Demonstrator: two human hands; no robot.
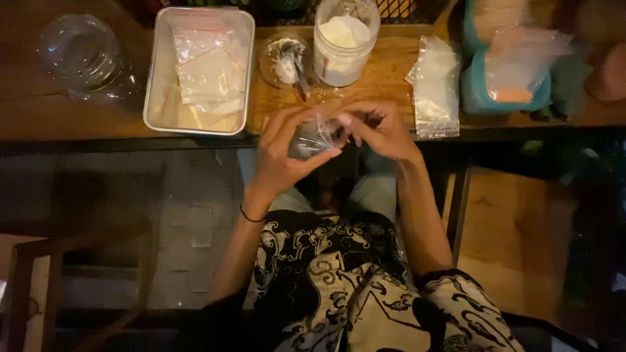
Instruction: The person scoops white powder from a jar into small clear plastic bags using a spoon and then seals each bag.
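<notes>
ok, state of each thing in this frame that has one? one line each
left hand: gripping small clear plastic bag
right hand: pinching the bag's top edge
small clear plastic bag: held off the wooden table, open or sealed unclear
clear plastic jar of white powder: lid off, upright
small glass bowl with spoon: powder inside
metal tray of small bags: partly filled
empty clear glass jar: on its side

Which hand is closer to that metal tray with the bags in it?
The left hand. It is just below and right of the tray, near its lower right corner. The right hand is farther right, past the small bag both hands hold.
</notes>
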